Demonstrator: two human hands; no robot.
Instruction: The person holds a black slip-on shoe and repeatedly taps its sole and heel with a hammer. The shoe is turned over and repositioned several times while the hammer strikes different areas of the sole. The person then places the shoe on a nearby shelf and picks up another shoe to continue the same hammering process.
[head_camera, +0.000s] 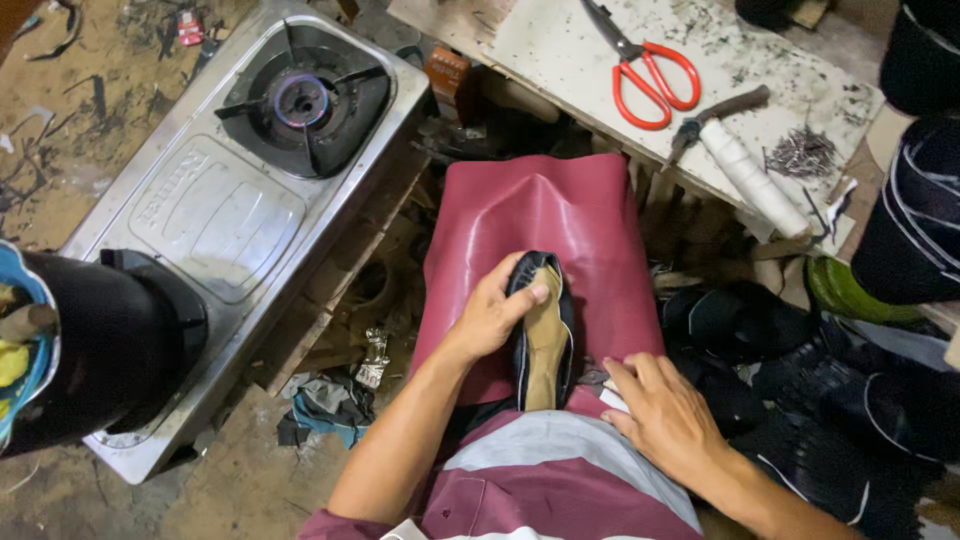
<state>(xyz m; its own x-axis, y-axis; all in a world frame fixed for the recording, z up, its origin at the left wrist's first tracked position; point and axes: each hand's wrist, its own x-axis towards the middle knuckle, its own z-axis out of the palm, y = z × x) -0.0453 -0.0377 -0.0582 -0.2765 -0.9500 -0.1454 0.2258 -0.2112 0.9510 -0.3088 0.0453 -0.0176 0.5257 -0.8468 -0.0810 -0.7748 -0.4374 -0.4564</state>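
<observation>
Shoe (545, 330) sole-up on maroon sheet (560, 225) over the lap. Left hand (492, 312) clamped on its toe end, thumb across the tan sole. Right hand (662, 410) flat, fingers spread, beside the heel. Gas stove (215, 215) at left.

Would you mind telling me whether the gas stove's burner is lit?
Lit: a ring of blue flame shows on the stove burner.

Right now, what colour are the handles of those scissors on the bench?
Bright red-orange, on the scissors, seen in the head view.
</observation>
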